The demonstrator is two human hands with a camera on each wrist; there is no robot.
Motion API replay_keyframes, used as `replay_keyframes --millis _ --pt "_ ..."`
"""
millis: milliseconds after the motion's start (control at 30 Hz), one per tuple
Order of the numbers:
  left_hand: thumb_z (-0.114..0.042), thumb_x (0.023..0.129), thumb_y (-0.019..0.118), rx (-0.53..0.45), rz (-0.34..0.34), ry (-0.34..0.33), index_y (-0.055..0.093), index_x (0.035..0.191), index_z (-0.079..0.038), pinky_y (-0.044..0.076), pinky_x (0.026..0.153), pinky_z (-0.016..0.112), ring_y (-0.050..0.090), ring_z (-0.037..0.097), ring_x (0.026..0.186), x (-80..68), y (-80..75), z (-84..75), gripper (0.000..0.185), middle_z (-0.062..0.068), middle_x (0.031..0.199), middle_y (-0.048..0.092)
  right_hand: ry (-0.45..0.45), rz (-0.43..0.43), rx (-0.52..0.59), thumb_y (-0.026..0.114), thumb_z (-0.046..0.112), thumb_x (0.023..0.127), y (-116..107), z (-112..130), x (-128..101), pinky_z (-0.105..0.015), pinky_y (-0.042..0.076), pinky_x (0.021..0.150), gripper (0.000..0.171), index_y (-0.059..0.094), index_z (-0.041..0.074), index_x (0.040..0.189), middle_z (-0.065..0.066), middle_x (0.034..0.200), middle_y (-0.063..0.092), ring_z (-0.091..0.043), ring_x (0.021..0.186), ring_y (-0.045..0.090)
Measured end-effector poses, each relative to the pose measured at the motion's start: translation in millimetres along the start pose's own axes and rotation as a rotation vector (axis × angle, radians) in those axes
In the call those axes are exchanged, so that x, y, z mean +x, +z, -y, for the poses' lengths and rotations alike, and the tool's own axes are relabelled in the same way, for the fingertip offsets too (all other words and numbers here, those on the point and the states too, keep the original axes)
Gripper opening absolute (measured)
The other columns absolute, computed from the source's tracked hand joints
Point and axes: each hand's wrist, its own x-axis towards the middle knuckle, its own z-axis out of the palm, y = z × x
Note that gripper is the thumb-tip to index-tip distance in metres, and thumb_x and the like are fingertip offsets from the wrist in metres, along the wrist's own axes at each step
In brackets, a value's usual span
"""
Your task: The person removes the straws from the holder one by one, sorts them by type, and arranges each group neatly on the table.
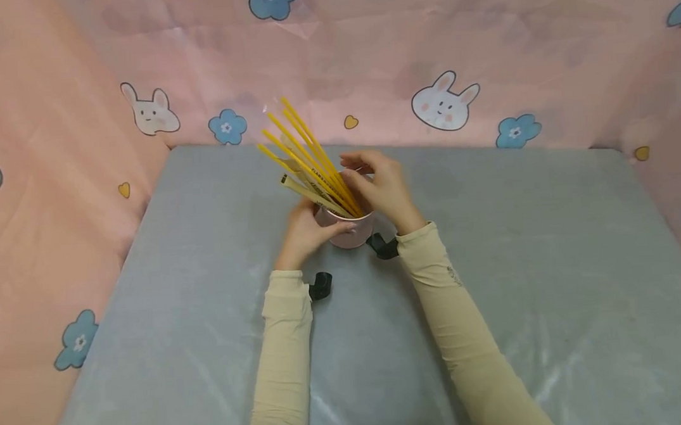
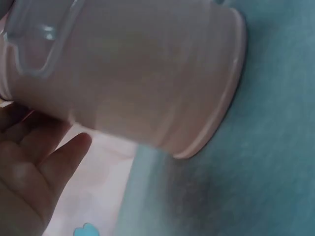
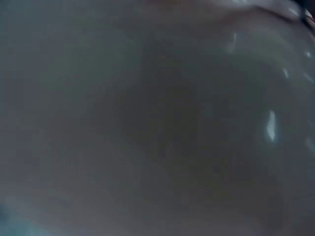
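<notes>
A pink cup stands on the grey table, holding several long yellow sticks that lean to the left. Some carry printed letters, and a flat pale strip with a dark end leans out among them. My left hand grips the cup from the left, its thumb across the front below the rim. In the left wrist view, the cup wall fills the upper part, beside that hand's fingers. Over the cup's right side, my right hand has bent fingers close to the sticks, with a gap between thumb and fingers.
Grey sheeting covers the table. Pink cloth with rabbits and flowers hangs behind and at both sides. Black wrist-worn pieces sit by both sleeves. The right wrist view shows only a blurred, glossy surface up close.
</notes>
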Motion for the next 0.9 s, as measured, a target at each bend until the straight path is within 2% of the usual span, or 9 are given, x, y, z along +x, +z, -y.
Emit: replay_keyframes --millis 233,533,667,900 --pt "-0.020 0.071 0.085 -0.031 -0.022 -0.017 0.047 0.134 -0.007 0.041 0.101 0.031 0.052 0.017 0.118 0.4 8.6 1.4 0.075 0.008 0.127 0.057 0.053 -0.004 0.022 0.065 0.002 0.088 13 -1 7 -0.033 0.056 0.080 0.022 0.065 -0.006 0.109 -0.018 0.102 0.066 -0.026 0.090 0.064" --pt "-0.015 0.071 0.084 -0.104 -0.016 -0.023 0.045 0.135 -0.004 0.042 0.100 0.033 0.052 0.021 0.117 2.2 4.7 0.3 0.075 0.011 0.128 0.055 0.006 0.047 -0.092 0.069 0.004 0.086 18 1 14 -0.032 0.055 0.074 0.020 0.066 -0.006 0.103 -0.017 0.094 0.065 -0.026 0.081 0.064" --pt "-0.014 0.071 0.084 -0.114 -0.013 -0.027 0.046 0.134 -0.005 0.042 0.100 0.031 0.052 0.019 0.117 2.8 4.4 1.3 0.073 0.009 0.128 0.055 -0.001 -0.002 -0.050 0.069 0.004 0.086 18 -1 11 -0.031 0.056 0.071 0.015 0.067 -0.005 0.098 -0.016 0.091 0.065 -0.025 0.079 0.064" --pt "-0.012 0.070 0.084 -0.118 -0.021 -0.048 0.049 0.130 -0.003 0.041 0.102 0.030 0.052 0.019 0.118 2.6 4.6 1.2 0.070 0.010 0.125 0.057 -0.044 -0.170 0.124 0.069 0.000 0.084 10 -9 -9 -0.027 0.053 0.071 0.012 0.067 -0.007 0.092 -0.016 0.088 0.065 -0.024 0.080 0.062"
